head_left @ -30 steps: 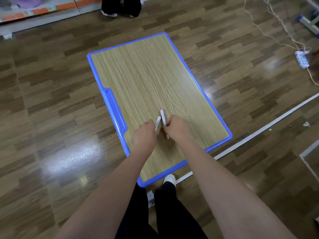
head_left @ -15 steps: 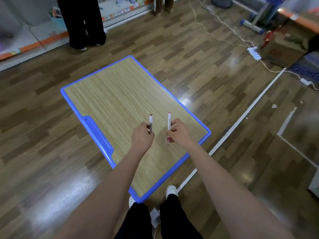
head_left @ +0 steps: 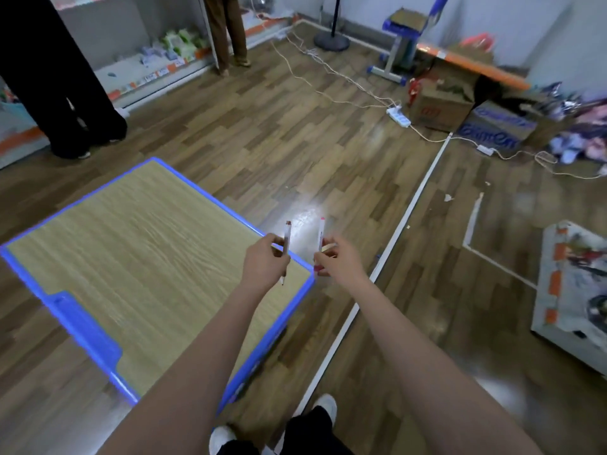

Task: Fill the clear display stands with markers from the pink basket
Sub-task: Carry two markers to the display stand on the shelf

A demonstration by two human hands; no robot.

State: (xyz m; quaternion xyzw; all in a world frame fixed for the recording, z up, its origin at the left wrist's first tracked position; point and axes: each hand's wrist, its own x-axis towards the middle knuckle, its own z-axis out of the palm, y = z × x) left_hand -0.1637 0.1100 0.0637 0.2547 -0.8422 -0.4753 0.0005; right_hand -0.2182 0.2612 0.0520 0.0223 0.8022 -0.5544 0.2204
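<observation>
Well, most of what you see is wooden floor (head_left: 295, 142), crossed by a white taped line (head_left: 404, 218) running away to the right of the person. To the left of the person stands a low table (head_left: 29, 257) with a pale wood top and a blue rim. Two other people stand at the far side by the shelves, one in black trousers (head_left: 65, 93), one in brown trousers (head_left: 228, 31). A cardboard box (head_left: 440, 106) sits far right, with a white power strip (head_left: 398, 115) just beside it on the floor. Both bare arms reach forward. The left hand (head_left: 264, 266) is curled round a marker (head_left: 287, 238) with a dark cap, held about upright over the table's right edge. The right hand (head_left: 338, 262) pinches a second marker (head_left: 321, 233), its cap pink-red, also roughly upright, just past the table's corner and above the floor. Those two pens stand side by side, close but not touching.
</observation>
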